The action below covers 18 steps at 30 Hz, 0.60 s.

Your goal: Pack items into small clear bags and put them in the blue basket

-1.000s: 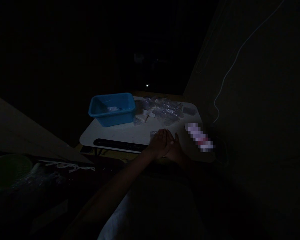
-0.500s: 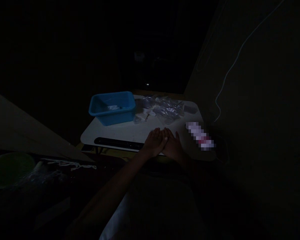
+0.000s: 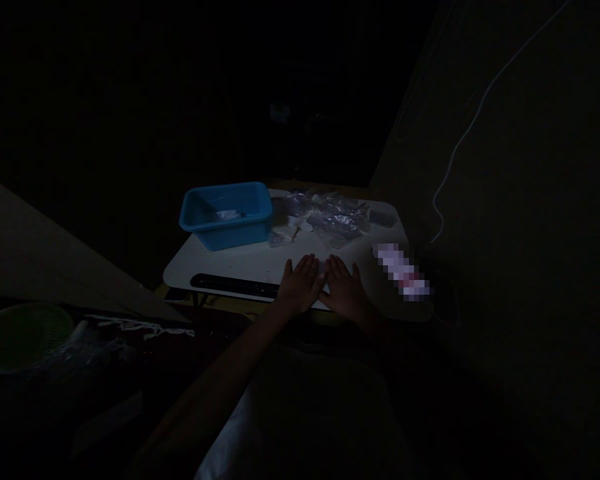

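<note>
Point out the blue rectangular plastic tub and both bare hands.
Blue rectangular plastic tub [image 3: 236, 235]: head view, front wall.
Left bare hand [image 3: 299, 287]: head view, back of hand.
Right bare hand [image 3: 345, 291]: head view, back of hand.

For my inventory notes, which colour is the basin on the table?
Blue: the basin shows best in the head view.

The left grip [image 3: 300, 288], overlapping the right grip [image 3: 346, 292] a second ago, now lies beside it, little finger splayed outward. A gap has opened between the two sets of fingers, and a pale patch [image 3: 323, 267] shows there.
</note>
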{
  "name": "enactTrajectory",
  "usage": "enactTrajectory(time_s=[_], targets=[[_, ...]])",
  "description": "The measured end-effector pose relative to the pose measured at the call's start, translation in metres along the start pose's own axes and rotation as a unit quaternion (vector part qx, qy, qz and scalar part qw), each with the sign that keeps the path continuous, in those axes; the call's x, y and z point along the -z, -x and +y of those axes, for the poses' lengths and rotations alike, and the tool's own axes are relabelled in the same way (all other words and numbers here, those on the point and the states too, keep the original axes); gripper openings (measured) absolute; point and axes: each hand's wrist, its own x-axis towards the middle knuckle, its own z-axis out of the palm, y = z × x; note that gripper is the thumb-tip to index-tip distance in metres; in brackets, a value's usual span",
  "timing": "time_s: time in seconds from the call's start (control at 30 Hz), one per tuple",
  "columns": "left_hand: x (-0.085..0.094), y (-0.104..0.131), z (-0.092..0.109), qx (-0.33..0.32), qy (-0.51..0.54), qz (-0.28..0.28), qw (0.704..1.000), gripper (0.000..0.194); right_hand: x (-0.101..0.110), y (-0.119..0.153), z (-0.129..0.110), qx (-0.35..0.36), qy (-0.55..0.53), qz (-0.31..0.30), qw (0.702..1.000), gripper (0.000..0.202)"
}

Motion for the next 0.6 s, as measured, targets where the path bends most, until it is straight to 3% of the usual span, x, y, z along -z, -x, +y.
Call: enactTrajectory(time_s=[0.6], targets=[[-0.002, -0.0006, 0.0016, 0.005, -0.039, 0.0, 0.999, 0.055, -0.0015, 0.0001, 0.001, -0.003, 0.005, 0.003, 1.0, 0.066]])
